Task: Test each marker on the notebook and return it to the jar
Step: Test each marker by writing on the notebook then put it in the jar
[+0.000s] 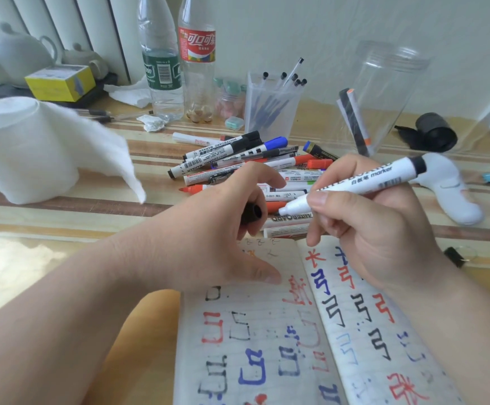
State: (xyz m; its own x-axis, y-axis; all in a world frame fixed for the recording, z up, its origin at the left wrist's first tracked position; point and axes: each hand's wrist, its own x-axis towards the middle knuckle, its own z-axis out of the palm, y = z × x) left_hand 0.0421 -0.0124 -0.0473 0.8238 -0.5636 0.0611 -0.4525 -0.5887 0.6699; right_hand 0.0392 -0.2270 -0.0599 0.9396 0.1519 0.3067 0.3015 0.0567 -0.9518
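White plastic marker (363, 182), black at its back end, sits pinched in the right hand (366, 235). Thumb and fingers curl round the barrel, and the nose points left and a little down, above the top edge of the notebook (255, 340). The left hand (208, 229) has its fingers curled round a black cap (252, 213), whose open end faces the marker's nose, just apart from it. Its thumb rests on the left page. The notebook lies open, both pages full of red, blue and black scrawls. Beyond the hands is a pile of markers (237, 159). The clear jar (389, 92) stands upright behind and right of the pile, with two markers leaning inside. A paper roll (24, 153) stands at the left.
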